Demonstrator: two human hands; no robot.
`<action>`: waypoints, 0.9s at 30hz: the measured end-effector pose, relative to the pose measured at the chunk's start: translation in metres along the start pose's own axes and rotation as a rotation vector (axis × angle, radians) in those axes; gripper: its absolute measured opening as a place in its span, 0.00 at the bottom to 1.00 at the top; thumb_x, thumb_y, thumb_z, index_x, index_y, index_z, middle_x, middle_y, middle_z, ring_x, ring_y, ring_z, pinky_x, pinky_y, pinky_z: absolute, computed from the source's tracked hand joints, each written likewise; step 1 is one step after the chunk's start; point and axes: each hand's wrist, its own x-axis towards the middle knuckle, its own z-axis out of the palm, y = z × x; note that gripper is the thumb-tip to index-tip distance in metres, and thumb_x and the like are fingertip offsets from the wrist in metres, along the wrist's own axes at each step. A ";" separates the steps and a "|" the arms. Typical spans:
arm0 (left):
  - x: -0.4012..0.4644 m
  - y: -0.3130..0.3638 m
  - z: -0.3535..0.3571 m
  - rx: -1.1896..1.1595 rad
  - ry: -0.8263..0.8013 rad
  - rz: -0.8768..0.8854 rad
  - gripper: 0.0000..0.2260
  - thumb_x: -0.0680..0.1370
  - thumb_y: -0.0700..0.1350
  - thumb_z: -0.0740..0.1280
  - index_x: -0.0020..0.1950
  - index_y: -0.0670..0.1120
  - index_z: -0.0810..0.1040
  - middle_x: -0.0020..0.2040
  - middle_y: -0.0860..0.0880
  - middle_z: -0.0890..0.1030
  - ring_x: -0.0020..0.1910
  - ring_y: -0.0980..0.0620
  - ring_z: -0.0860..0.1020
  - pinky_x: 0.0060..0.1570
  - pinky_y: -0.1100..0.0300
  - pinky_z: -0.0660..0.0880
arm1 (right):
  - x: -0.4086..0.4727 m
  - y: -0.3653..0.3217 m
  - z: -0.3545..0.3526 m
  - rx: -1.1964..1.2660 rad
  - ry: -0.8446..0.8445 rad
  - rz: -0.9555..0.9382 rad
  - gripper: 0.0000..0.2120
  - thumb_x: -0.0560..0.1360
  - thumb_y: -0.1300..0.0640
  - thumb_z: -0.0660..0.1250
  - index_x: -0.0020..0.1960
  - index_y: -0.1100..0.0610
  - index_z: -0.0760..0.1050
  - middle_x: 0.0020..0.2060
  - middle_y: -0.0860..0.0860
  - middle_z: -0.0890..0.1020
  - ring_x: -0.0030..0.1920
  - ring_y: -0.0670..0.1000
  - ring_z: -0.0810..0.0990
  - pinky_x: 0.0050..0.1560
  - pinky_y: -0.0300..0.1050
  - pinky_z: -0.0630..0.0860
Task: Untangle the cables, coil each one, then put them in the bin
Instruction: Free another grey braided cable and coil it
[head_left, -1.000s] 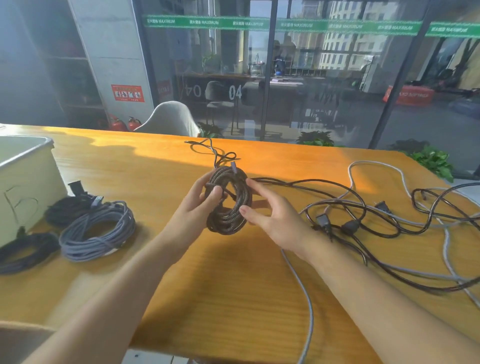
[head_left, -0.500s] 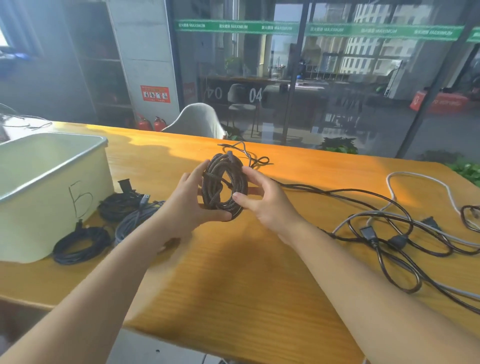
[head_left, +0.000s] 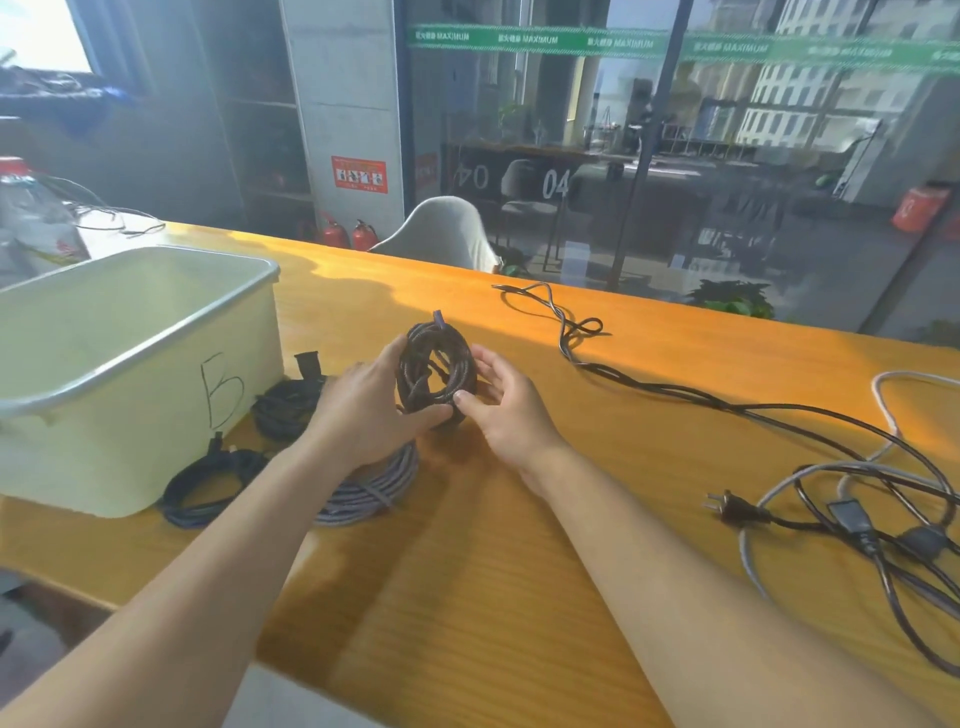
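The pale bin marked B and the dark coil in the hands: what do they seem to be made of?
The pale rectangular bin looks like matt plastic with a smooth rolled rim. The dark brown coiled cable appears to have a braided fabric sleeve, judging by its woven speckled surface.

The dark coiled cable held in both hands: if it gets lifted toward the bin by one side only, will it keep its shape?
The dark coil will probably sag and loosen: no tie is visible round its loops. Its braided-looking skin should give fair grip, so slipping seems unlikely. The left hand grips it and the right hand supports it; a grasp through all the loops looks safest.
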 end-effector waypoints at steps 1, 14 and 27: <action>0.000 -0.001 0.002 0.038 -0.004 -0.014 0.48 0.73 0.75 0.65 0.85 0.52 0.53 0.71 0.47 0.78 0.69 0.43 0.74 0.63 0.46 0.74 | 0.000 0.000 -0.001 0.009 -0.013 0.006 0.31 0.81 0.61 0.71 0.80 0.50 0.65 0.75 0.47 0.72 0.74 0.49 0.72 0.75 0.52 0.71; -0.027 0.059 0.001 -0.039 0.157 0.010 0.32 0.81 0.65 0.63 0.80 0.50 0.65 0.73 0.45 0.71 0.73 0.42 0.67 0.71 0.47 0.63 | -0.050 -0.004 -0.082 -0.040 -0.011 -0.038 0.29 0.80 0.57 0.73 0.78 0.47 0.68 0.73 0.46 0.75 0.70 0.43 0.76 0.69 0.46 0.75; -0.072 0.194 0.063 -0.149 0.002 0.310 0.32 0.80 0.66 0.63 0.80 0.54 0.62 0.72 0.53 0.74 0.71 0.49 0.69 0.69 0.51 0.69 | -0.145 0.016 -0.234 -0.462 -0.139 -0.060 0.16 0.80 0.60 0.72 0.64 0.44 0.81 0.60 0.36 0.83 0.63 0.34 0.77 0.68 0.39 0.70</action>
